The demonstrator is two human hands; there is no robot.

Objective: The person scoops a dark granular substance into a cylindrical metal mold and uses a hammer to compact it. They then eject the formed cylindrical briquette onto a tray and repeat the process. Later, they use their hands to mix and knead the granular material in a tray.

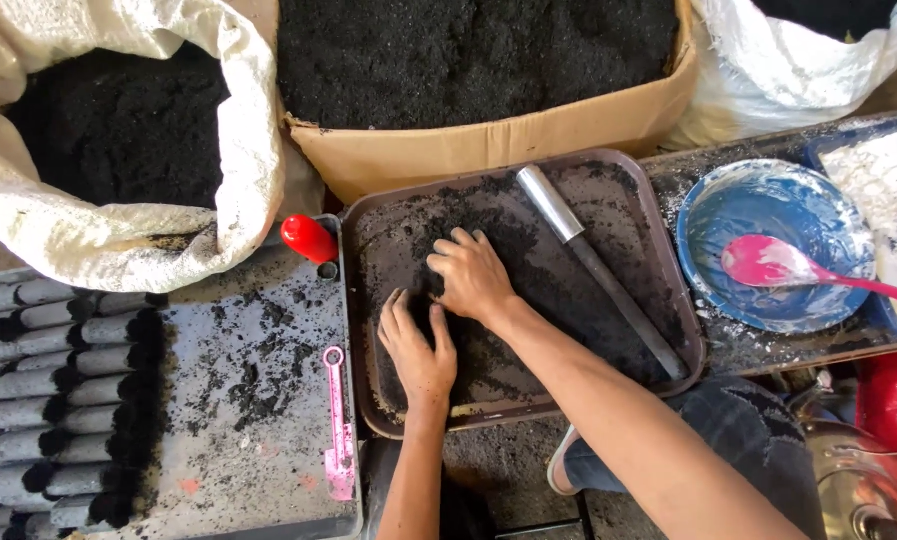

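I see my left hand [417, 345] and right hand [472, 275] pressed side by side, fingers curled loosely over black powder [529, 270] in the brown tray [369, 215], gripping nothing solid. A metal rod [594, 262] lies diagonally just right of them.

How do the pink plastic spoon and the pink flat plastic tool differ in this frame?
The pink plastic spoon lies in the blue bowl, smeared with white paste; the pink flat plastic tool lies on the grey board amid black crumbs. The spoon has a broad scoop; the tool is narrow, ring-ended. Neither hand touches either.
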